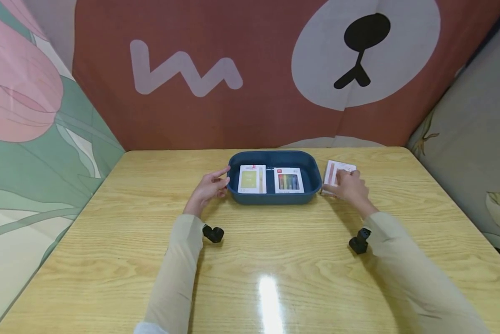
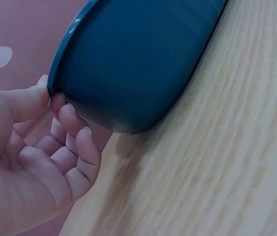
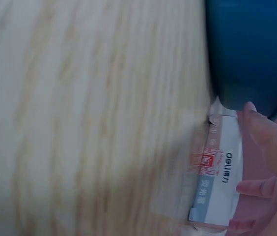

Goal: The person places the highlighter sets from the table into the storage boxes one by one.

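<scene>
A dark blue two-compartment bin (image 1: 271,199) stands near the table's back edge. My left hand (image 1: 210,188) pinches the rim at its left end, thumb above and fingertips under, as the left wrist view shows up close. Inside, a white box with a yellow-green panel (image 1: 250,180) lies in the left compartment, and a white box with a row of coloured sticks printed on it (image 1: 289,181) in the right one. To the right of the bin, a white deli box (image 3: 224,169) lies flat on the table. My right hand (image 1: 352,188) holds it from above, thumb toward the bin.
The pale wooden table (image 1: 250,250) carries a bright light reflection near its front. A brown printed wall (image 1: 250,120) rises behind the back edge, with patterned panels at both sides. A small black camera (image 1: 360,241) hangs at each wrist.
</scene>
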Motion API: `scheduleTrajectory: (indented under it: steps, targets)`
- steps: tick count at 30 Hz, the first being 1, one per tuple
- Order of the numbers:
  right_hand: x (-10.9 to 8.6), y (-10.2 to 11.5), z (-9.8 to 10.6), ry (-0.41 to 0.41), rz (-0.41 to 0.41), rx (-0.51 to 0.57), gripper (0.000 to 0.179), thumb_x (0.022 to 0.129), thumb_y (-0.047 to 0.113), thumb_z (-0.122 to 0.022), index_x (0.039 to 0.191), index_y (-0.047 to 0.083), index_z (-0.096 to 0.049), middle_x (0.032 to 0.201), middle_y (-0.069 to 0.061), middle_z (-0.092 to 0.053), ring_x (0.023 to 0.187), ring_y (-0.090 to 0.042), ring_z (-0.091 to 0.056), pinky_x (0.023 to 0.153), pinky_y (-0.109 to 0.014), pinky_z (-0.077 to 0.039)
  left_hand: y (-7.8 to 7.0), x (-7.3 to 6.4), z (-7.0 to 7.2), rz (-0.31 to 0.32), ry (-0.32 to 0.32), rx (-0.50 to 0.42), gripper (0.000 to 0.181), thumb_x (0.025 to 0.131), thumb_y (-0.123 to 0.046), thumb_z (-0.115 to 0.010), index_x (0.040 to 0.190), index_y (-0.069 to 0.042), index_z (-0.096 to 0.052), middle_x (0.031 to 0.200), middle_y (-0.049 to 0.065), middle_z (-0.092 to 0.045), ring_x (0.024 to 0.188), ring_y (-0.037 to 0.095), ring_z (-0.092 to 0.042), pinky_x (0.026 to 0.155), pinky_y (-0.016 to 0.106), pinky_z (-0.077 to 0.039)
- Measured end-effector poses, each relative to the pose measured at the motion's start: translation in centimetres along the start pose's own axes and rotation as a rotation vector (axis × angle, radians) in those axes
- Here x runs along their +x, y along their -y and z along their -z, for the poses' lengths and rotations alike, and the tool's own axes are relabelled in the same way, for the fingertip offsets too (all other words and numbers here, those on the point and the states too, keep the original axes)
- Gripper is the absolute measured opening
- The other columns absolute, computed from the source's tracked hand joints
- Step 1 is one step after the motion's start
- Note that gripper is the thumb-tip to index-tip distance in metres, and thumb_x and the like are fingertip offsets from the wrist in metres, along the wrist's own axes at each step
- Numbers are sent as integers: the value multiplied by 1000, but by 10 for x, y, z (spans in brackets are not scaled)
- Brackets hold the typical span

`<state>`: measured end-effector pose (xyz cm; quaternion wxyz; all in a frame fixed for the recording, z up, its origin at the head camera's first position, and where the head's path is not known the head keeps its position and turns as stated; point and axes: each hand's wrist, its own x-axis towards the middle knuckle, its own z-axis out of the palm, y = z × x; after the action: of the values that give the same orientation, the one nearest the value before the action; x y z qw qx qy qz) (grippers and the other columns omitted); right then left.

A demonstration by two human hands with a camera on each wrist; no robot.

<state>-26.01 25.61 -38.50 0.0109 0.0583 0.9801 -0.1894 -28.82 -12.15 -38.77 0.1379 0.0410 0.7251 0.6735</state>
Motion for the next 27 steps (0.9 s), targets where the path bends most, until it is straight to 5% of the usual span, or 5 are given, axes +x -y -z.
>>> scheduleTrajectory:
  steps: [3,8,16,27]
  targets:
    - [1,1,-2,3,-2,-1,57,75,52,-63,94,1,-46,110,-34,-31,82,-48,-47,56,-46,-38,0,0,-1,2,0,-2,45,92,-9,-50,135,-13,-41,71,4,-46,58,13,-47,55,26,-42]
    - [1,5,-1,-21,13,19,62,73,42,-67,107,-3,-42,109,-36,-29,79,-49,-47,56,-48,-39,-1,0,-2,5,1,-6,45,92,-9,-50,136,-14,-41,72,4,-46,59,13,-47,55,26,-42]
    - [1,2,-1,-55,1,92,49,70,28,-67,102,-3,-46,96,-27,-33,79,-43,-40,57,-46,-36,-1,-1,-1,11,-7,-21,45,92,-8,-50,135,-14,-41,72,4,-46,58,13,-47,55,25,-43]
    - [5,-4,2,12,-128,156,97,63,36,-76,133,-5,-24,116,-37,-21,95,-49,-36,77,-55,-37,1,-1,0,7,5,-19,44,92,-9,-49,135,-14,-41,72,5,-46,59,14,-46,57,27,-42]
